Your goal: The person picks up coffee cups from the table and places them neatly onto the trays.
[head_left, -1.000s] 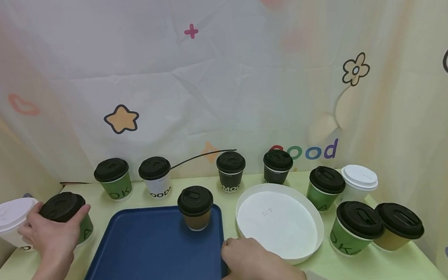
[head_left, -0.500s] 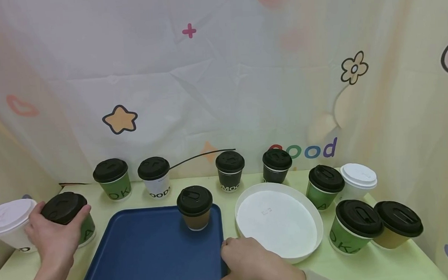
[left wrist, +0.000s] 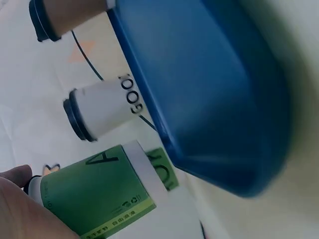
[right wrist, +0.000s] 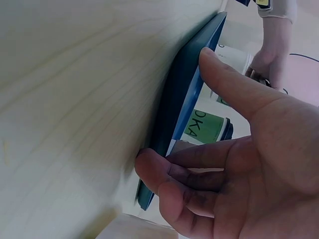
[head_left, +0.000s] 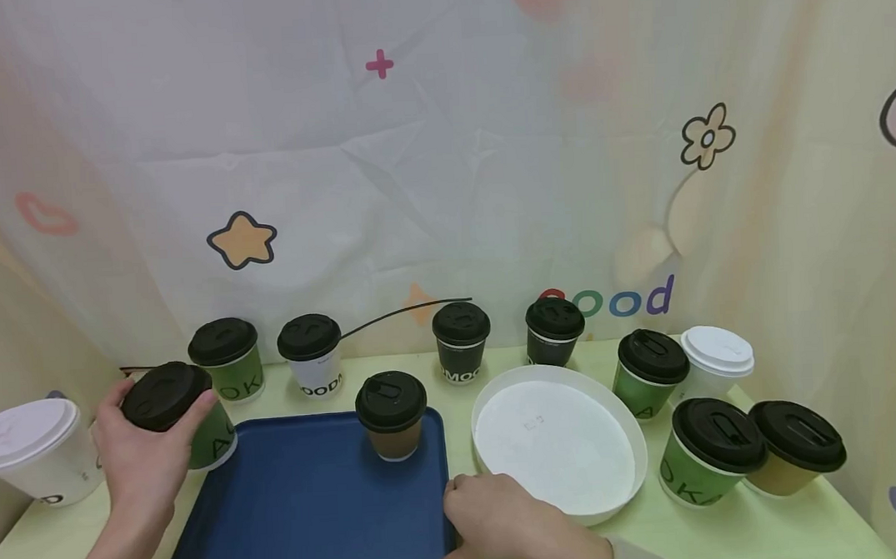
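In the head view my left hand (head_left: 144, 464) grips a green paper cup (head_left: 213, 436) by its black lid, fingers and thumb around it. The cup is raised and slightly tilted, over the left rim of a blue tray (head_left: 308, 511). The left wrist view shows the green cup's side (left wrist: 102, 191) with printing on it, apart from the tray. My right hand (head_left: 496, 519) holds the tray's right edge; in the right wrist view its thumb and curled fingers are against the tray rim (right wrist: 174, 109). A brown cup with a black lid (head_left: 392, 424) stands in the tray's far right corner.
A large white cup (head_left: 39, 464) stands at far left. Along the back are a green cup (head_left: 230, 372), a white cup (head_left: 314, 369) and two dark cups. Right of the tray lies a round white dish (head_left: 553, 450), with several lidded cups (head_left: 696, 469) beyond it.
My left hand has lifted the green cup from beside the large white cup and moved it right, to the tray's left edge. My right hand has stayed at the tray.
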Tool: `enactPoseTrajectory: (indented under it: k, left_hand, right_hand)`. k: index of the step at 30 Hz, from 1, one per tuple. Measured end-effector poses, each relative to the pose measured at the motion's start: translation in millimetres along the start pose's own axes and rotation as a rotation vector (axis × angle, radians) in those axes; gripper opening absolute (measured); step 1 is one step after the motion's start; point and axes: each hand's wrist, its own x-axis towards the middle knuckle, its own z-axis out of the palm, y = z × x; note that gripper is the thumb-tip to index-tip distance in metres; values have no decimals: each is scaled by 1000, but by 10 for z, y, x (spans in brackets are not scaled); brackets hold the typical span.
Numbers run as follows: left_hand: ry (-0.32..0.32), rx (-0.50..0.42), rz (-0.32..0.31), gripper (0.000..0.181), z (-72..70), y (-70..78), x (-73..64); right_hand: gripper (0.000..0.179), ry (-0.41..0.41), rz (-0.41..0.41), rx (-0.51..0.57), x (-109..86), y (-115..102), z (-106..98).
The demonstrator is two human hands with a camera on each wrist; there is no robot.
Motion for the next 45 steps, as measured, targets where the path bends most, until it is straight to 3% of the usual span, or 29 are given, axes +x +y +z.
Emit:
enactPoseTrajectory:
  k: [5,10,24,36,45]
  left_hand:
    - [-76,54,90,94,123,63,-78]
    - [-178,111,131,101,218,75,-169]
    - [-479,178,147,107,456,174,-267]
    - [-594,241,196,106,584,277,-296]
    - [-622,225,261,99,674,306,-338]
  right_hand:
    - [66,-22,4,11,24,9,-7]
    - [66,-32,6,20,26,4,-6]
    - [65,-7,-3,2,1,4,13]
    - [66,-15,0,8,0,-3,-4]
    - [70,-34,11,4,26,7,-13]
